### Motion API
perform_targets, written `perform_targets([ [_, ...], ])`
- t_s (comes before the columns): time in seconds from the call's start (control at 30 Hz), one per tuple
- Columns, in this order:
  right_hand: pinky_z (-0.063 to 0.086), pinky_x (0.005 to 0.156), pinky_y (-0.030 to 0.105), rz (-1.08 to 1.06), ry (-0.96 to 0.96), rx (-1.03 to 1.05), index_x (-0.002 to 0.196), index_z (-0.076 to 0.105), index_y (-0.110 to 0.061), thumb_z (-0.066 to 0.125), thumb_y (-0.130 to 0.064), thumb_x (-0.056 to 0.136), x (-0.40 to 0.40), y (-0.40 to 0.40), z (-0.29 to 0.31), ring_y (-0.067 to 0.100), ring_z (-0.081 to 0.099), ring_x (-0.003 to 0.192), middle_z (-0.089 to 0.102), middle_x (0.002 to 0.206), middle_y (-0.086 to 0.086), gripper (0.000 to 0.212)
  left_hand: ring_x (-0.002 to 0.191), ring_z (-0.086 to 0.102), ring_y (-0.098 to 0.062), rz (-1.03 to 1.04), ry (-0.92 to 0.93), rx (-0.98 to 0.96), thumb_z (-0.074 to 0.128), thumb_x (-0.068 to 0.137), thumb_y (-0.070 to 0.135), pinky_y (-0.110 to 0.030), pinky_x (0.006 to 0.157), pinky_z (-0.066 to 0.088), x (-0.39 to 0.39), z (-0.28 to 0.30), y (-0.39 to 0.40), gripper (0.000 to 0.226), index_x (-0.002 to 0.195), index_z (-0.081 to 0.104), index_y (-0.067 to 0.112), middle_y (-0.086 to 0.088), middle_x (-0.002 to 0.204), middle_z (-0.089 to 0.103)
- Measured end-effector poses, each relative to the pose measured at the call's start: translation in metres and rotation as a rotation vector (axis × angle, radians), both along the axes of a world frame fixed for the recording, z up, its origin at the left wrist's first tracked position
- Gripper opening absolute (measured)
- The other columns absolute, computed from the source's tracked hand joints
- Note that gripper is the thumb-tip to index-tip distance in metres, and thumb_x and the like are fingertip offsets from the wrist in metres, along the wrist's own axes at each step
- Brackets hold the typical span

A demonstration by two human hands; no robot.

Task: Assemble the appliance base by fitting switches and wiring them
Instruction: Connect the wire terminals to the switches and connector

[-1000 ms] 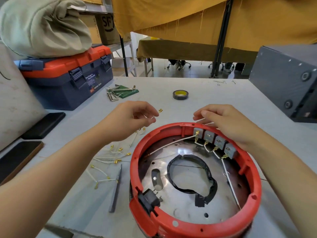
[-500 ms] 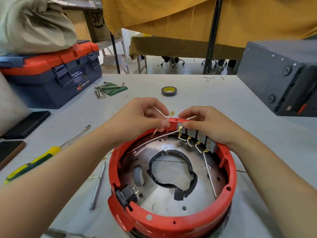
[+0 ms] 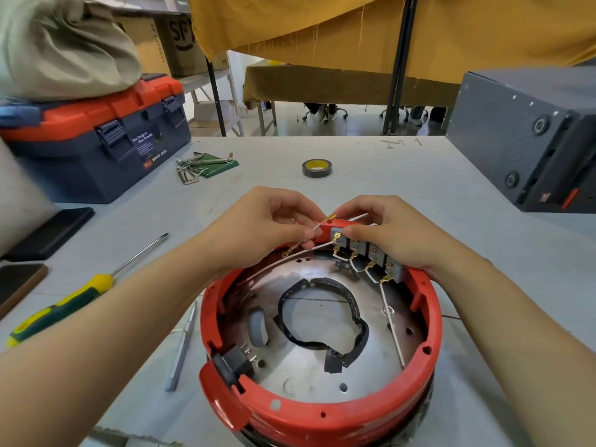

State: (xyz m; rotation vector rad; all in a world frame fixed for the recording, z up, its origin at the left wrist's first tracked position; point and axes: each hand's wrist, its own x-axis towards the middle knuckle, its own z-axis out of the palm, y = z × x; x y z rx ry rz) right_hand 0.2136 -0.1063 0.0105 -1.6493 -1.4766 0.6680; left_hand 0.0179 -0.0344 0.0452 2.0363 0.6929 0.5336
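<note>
Both hands over red base (image 3: pixel 322 411) far rim; left hand (image 3: pixel 264 230) pinches white wire (image 3: pixel 317 226), right hand (image 3: pixel 393 233) on switches (image 3: pixel 371 250)

Single head-worn wide-angle view, looking forward and down, close over the table (image 3: pixel 371 175), room beyond visible

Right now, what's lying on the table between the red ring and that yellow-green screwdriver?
In the head view, a slim grey metal tool lies on the table between the red base and the screwdriver, close beside the base.
</note>
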Motion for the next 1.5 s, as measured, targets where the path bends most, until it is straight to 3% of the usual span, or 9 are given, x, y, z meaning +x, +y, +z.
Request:
perform_targets([
  [0.23, 0.051, 0.089, 0.032, -0.026, -0.001, 0.013, 0.098, 0.067, -0.029, 0.063, -0.013, 0.088, 0.001, 0.002, -0.002, 0.009, 0.064, 0.093, 0.068, 0.099, -0.01, 0.02, 0.078, 0.068, -0.019, 0.035, 0.039, 0.025, 0.069, 0.082, 0.004, -0.038, 0.084, 0.054, -0.001, -0.001, 0.002, 0.016, 0.091, 0.072, 0.017, -0.01, 0.084, 0.072],
  [0.4, 0.052, 0.088, 0.034, -0.061, 0.03, 0.009, 0.097, 0.067, -0.028, 0.063, -0.011, 0.087, 0.003, 0.003, -0.003, 0.013, 0.065, 0.091, 0.068, 0.097, -0.007, 0.02, 0.071, 0.063, -0.008, 0.056, 0.08, 0.082, 0.071, 0.082, 0.012, -0.021, 0.074, 0.051, 0.001, 0.0, 0.002, 0.015, 0.085, 0.075, 0.026, -0.002, 0.08, 0.072],
  [0.6, 0.051, 0.085, 0.032, -0.06, 0.019, 0.005, 0.093, 0.065, -0.032, 0.063, -0.014, 0.086, 0.005, 0.003, -0.005, 0.012, 0.064, 0.089, 0.067, 0.098, -0.009, 0.019, 0.062, 0.058, -0.003, 0.094, 0.118, 0.128, 0.07, 0.083, 0.015, -0.011, 0.062, 0.045, 0.007, -0.003, -0.001, 0.007, 0.081, 0.074, 0.02, 0.001, 0.072, 0.071],
  [0.8, 0.052, 0.081, 0.031, -0.06, 0.029, 0.005, 0.093, 0.066, -0.03, 0.064, -0.014, 0.086, 0.005, 0.002, -0.004, 0.014, 0.065, 0.087, 0.066, 0.096, -0.011, 0.017, 0.066, 0.063, -0.015, 0.074, 0.127, 0.17, 0.07, 0.083, 0.024, -0.025, 0.067, 0.05, 0.013, -0.004, -0.003, 0.007, 0.08, 0.074, 0.018, -0.002, 0.073, 0.071],
  [0.93, 0.052, 0.084, 0.032, -0.059, 0.028, 0.001, 0.097, 0.066, -0.028, 0.063, -0.014, 0.086, 0.006, 0.002, -0.003, 0.014, 0.065, 0.089, 0.066, 0.099, -0.011, 0.018, 0.055, 0.055, -0.004, 0.065, 0.133, 0.175, 0.072, 0.081, 0.022, -0.017, 0.058, 0.045, 0.015, -0.005, -0.002, 0.005, 0.077, 0.074, 0.02, 0.003, 0.064, 0.068],
  [1.17, 0.052, 0.088, 0.037, -0.052, 0.041, -0.01, 0.096, 0.066, -0.03, 0.058, -0.013, 0.088, 0.006, 0.001, -0.002, 0.015, 0.064, 0.092, 0.066, 0.098, -0.009, 0.02, 0.047, 0.047, -0.001, 0.03, 0.169, 0.193, 0.076, 0.077, 0.021, -0.014, 0.05, 0.038, 0.024, -0.008, -0.006, 0.011, 0.068, 0.07, 0.023, 0.012, 0.049, 0.057],
  [1.33, 0.051, 0.083, 0.031, -0.063, 0.069, -0.008, 0.096, 0.068, -0.028, 0.055, -0.011, 0.089, 0.007, 0.001, -0.002, 0.015, 0.063, 0.089, 0.067, 0.093, -0.005, 0.023, 0.046, 0.046, 0.001, 0.024, 0.177, 0.208, 0.078, 0.075, 0.019, -0.01, 0.049, 0.034, 0.031, -0.01, -0.008, 0.011, 0.067, 0.07, 0.019, 0.014, 0.047, 0.056],
  [1.5, 0.047, 0.075, 0.026, -0.06, 0.084, 0.001, 0.094, 0.069, -0.027, 0.056, -0.01, 0.088, 0.007, 0.001, -0.003, 0.009, 0.061, 0.08, 0.066, 0.086, -0.008, 0.022, 0.053, 0.052, -0.005, 0.032, 0.183, 0.176, 0.077, 0.076, 0.019, -0.021, 0.058, 0.043, 0.034, -0.011, -0.009, 0.006, 0.074, 0.072, 0.017, 0.004, 0.058, 0.064],
])
